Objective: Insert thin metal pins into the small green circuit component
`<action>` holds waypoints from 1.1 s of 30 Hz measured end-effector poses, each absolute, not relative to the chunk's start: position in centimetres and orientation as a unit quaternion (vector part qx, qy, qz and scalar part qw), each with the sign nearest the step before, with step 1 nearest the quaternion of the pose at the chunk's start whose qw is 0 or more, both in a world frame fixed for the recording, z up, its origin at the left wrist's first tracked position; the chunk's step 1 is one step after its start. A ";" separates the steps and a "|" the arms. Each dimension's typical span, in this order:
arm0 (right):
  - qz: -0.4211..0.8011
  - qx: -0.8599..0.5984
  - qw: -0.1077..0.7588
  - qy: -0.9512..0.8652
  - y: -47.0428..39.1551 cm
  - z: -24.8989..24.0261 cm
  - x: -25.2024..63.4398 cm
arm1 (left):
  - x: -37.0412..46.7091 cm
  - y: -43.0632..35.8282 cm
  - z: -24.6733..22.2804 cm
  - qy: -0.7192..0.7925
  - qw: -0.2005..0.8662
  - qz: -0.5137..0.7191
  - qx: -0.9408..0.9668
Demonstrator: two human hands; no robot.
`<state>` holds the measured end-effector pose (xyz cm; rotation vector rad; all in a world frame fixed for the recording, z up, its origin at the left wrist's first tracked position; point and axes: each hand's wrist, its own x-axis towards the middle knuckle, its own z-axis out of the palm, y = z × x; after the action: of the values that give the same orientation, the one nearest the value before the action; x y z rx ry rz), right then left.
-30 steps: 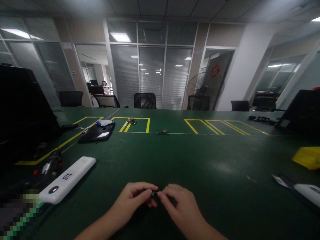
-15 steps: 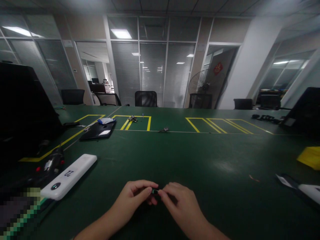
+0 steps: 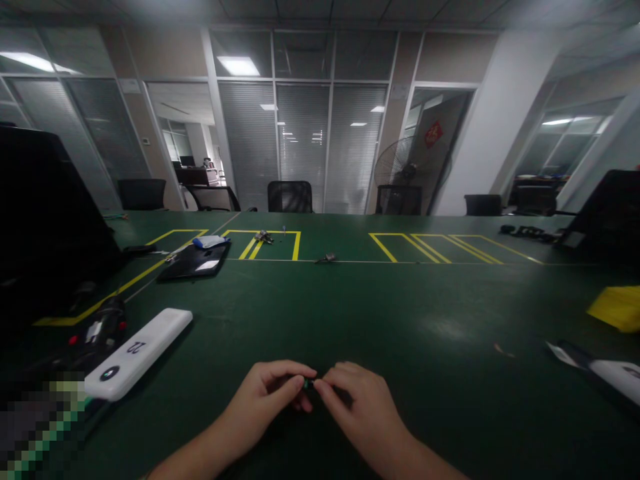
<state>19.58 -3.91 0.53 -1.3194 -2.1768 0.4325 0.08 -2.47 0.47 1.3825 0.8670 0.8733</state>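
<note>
Near the front edge of the green table [image 3: 350,307], a tiny dark green object [image 3: 309,385] sits between the fingertips of both hands. My left hand [image 3: 275,393] pinches it from the left with thumb and index finger. From the right, my right hand [image 3: 357,403] has its thumb and fingertips closed on the object's other end. The fingers cover most of it, so its shape is too small to make out.
At left lie a white power bank [image 3: 143,353] marked 22, a black tool [image 3: 103,327] and a black folder [image 3: 195,259]. Small metal parts [image 3: 327,257] lie farther back. A yellow object [image 3: 617,308] and a white device [image 3: 617,377] are at right.
The view has shifted slightly, so the table things at right appear a little further left and higher. Both hands keep nearly the same pinch on the small object.
</note>
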 end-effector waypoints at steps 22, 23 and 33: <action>0.273 -0.486 0.376 -0.740 -3.7 1.0 19.8 | 0.0 -2.2 0.1 0.343 0.663 0.455 0.485; 0.281 -0.478 0.382 -0.739 -3.7 1.0 19.8 | 0.0 -2.3 0.1 0.332 0.673 0.460 0.475; 0.288 -0.469 0.376 -0.745 -3.8 1.1 19.7 | 0.4 -2.2 0.3 0.360 0.648 0.475 0.475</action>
<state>19.70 -3.85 1.11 -1.1990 -1.9070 0.7368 0.37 -2.17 0.28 1.0803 0.8185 1.0791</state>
